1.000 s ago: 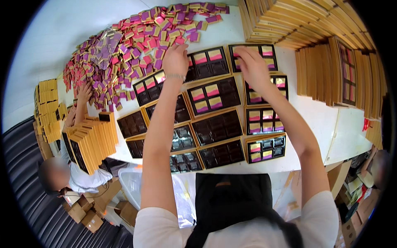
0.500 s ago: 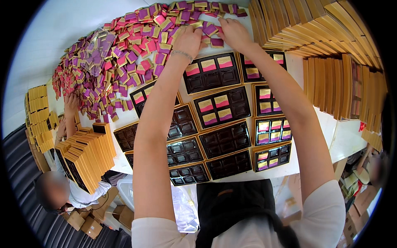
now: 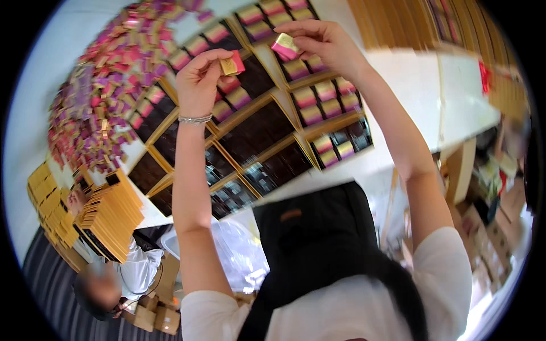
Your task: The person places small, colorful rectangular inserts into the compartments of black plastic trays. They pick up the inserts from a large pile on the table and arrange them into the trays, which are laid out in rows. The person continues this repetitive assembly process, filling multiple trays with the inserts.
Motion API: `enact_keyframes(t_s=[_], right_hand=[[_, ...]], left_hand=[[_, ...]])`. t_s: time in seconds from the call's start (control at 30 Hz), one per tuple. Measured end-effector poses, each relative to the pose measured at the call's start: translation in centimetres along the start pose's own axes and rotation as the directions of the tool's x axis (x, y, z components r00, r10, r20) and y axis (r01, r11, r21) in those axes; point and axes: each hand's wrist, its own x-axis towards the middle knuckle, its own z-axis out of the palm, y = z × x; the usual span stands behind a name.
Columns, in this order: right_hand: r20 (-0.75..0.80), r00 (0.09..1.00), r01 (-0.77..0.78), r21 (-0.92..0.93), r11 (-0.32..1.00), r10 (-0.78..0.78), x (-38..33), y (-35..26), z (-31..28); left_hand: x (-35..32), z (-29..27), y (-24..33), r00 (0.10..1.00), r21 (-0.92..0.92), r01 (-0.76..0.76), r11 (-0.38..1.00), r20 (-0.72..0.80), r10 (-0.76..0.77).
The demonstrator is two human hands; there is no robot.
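My left hand (image 3: 200, 79) pinches small square wrapped pieces, one gold and one red (image 3: 232, 63), above the dark compartment trays (image 3: 259, 133). A pink and gold wrapped piece (image 3: 283, 45) sits in the fingers of my right hand (image 3: 323, 41), held over the upper trays. The trays are gold-edged boxes with dark inserts; some compartments hold pink and gold wrapped pieces (image 3: 327, 96), others stand empty. A large heap of loose pink, purple and gold wrapped pieces (image 3: 105, 96) lies on the white table to the left of my left hand.
Stacks of flat gold boxes (image 3: 108, 219) stand at the table's left edge. Another person in a white top (image 3: 133, 270) sits below them. More gold boxes (image 3: 409, 23) line the far right. Cardboard boxes (image 3: 483, 227) are on the floor at right.
Both hands have pulled back from the heap toward me, each now holding wrapped pieces. The view has swung and tilted, so the trays lie slanted.
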Motion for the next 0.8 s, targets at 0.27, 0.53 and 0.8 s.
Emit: enact_keyframes(t_s=[0.27,0.53,0.8], right_hand=[[-0.135,0.986,-0.048,-0.797,0.602,-0.099,-17.6,7.0,-3.2],[-0.260,0.916,0.020,-0.731,0.682,-0.306,-21.3,10.6,-1.6],[-0.171,0.970,-0.078,-0.891,0.447,-0.171,-24.9,12.3,1.2]], left_hand=[[-8.1,15.9,-4.1,0.828,0.458,-0.444,0.770,0.539,0.157],[-12.8,19.8,-5.9,0.800,0.651,-0.591,0.476,0.548,0.245],[-18.3,20.5,-7.4,0.789,0.767,-0.593,0.243,0.614,-0.012]])
